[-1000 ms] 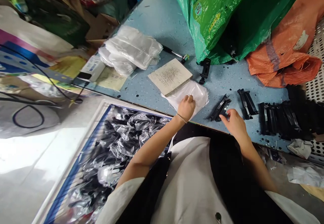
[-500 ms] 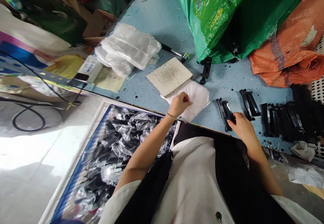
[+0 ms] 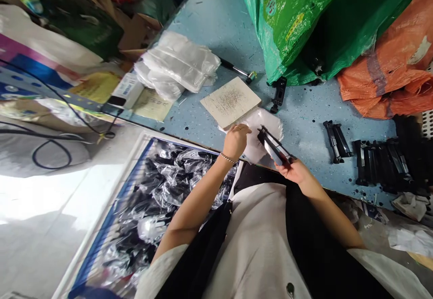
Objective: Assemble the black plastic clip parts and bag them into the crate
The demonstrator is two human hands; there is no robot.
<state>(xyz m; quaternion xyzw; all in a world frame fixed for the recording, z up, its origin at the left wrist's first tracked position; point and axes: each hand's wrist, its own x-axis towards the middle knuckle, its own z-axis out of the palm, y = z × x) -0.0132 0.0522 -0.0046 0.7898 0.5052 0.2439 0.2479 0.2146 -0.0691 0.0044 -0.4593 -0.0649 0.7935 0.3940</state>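
Observation:
My right hand (image 3: pixel 293 171) grips the near end of a pair of black parts (image 3: pixel 273 146), which tilt over the stack of thin white plastic bags (image 3: pixel 254 150). At the left edge of that stack is my left hand (image 3: pixel 236 142), fingers curled together; whether a bag is pinched in them is too small to tell. A square beige block (image 3: pixel 231 102) rests on the far part of the stack. Another pair of black parts (image 3: pixel 337 142) lies on the blue table (image 3: pixel 304 132), to the right of my right hand.
A green sack (image 3: pixel 297 24) and an orange sack (image 3: pixel 375 73) stand behind. More black parts (image 3: pixel 382 163) lie at right, near a single one (image 3: pixel 278 94) and a hammer-like tool (image 3: pixel 239 71). Below left, a crate (image 3: pixel 135 154) holds bagged black items.
My right hand has picked up the nearest pair of black parts from the table and moved left with it to the white bags. My left hand has turned slightly, staying by the stack.

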